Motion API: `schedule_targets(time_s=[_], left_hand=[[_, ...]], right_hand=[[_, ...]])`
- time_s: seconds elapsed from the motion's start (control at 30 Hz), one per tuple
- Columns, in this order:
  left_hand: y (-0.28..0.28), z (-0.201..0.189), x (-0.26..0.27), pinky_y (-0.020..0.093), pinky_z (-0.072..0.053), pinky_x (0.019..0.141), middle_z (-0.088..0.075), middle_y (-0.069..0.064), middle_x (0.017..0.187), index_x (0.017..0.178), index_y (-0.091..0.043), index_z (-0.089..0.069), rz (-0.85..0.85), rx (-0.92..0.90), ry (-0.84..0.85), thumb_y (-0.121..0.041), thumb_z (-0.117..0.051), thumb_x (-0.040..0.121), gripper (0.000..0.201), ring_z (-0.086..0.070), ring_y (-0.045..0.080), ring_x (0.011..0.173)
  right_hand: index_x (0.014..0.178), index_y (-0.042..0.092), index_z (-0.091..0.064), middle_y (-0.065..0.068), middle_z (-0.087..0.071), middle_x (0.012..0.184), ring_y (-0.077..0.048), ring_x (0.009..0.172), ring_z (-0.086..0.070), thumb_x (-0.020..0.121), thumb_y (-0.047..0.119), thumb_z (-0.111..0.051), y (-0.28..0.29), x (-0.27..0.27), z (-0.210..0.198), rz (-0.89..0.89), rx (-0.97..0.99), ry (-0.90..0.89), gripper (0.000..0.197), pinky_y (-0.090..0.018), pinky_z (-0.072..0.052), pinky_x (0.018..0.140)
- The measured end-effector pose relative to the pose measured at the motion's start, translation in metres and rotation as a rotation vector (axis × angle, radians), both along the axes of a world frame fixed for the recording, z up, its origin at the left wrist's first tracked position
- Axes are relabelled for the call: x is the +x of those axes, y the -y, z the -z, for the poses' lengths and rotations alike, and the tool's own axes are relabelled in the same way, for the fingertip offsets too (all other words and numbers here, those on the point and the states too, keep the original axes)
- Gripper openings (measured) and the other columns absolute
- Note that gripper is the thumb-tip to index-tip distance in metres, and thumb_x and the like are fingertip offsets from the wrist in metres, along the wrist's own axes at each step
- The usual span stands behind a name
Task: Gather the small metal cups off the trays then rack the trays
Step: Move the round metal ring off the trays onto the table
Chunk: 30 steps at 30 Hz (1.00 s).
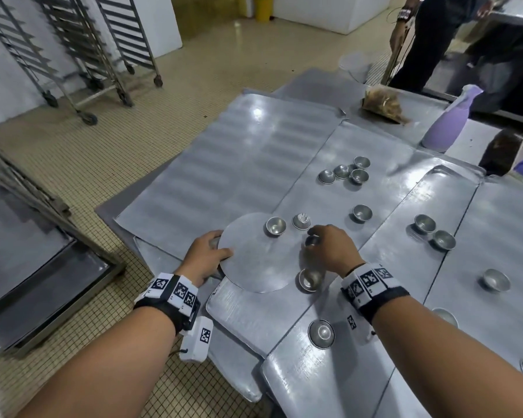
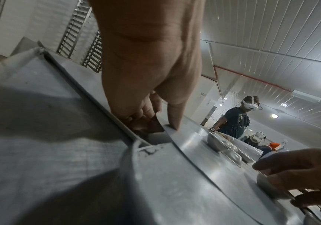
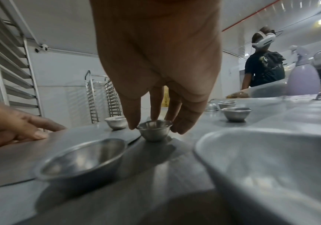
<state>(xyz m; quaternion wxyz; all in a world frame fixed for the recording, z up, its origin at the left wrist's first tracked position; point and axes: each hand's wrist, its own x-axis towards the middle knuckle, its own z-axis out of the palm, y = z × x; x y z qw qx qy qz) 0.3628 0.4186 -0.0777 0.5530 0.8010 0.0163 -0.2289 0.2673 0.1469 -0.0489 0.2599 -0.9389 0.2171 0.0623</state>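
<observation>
Right hand (image 1: 332, 248) grip: fingertips (image 3: 134, 126) pinch rim of small metal cup (image 3: 154, 130), frame centre, likely to lift it. Left hand (image 1: 204, 254) grip: thumb on top, fingers under edge of round metal disc (image 1: 254, 254), probably as collecting plate. Other cups scattered over trays (image 1: 224, 164).

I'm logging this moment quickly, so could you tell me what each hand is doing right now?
Left hand: grips the edge of the round metal disc.
Right hand: fingertips pinch a small metal cup by its rim.
</observation>
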Motion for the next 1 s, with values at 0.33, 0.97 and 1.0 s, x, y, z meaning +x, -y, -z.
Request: schedule_targets(time_s=[0.33, 0.97, 1.0], left_hand=[[-0.009, 0.004, -0.001, 0.026, -0.055, 0.083, -0.069, -0.009, 0.112, 0.132, -0.018, -0.056, 0.028, -0.068, -0.006, -0.003, -0.074, 0.085, 0.053, -0.068, 0.012, 0.103], [-0.012, 0.004, -0.003, 0.045, -0.059, 0.085, -0.075, 0.0, 0.108, 0.126, -0.025, -0.058, 0.03, -0.106, -0.029, -0.006, -0.075, 0.086, 0.048, -0.072, 0.02, 0.098], [-0.012, 0.004, -0.003, 0.044, -0.059, 0.085, -0.075, 0.0, 0.107, 0.126, -0.025, -0.057, 0.029, -0.108, -0.027, -0.006, -0.075, 0.086, 0.048, -0.073, 0.019, 0.097]], right_hand=[[0.135, 0.025, -0.055, -0.005, -0.057, 0.13, -0.027, 0.119, -0.052, 0.084, 0.047, -0.07, -0.017, 0.029, -0.012, -0.154, -0.015, 0.068, 0.058, -0.037, -0.044, 0.096], [0.126, 0.034, -0.057, 0.001, -0.063, 0.119, -0.027, 0.115, -0.054, 0.091, 0.038, -0.055, -0.036, 0.051, 0.003, -0.379, -0.129, -0.025, 0.035, -0.04, -0.049, 0.092], [0.12, 0.033, -0.06, 0.002, -0.063, 0.115, -0.026, 0.113, -0.054, 0.091, 0.036, -0.055, -0.035, 0.05, 0.003, -0.376, -0.13, -0.031, 0.03, -0.039, -0.05, 0.09]])
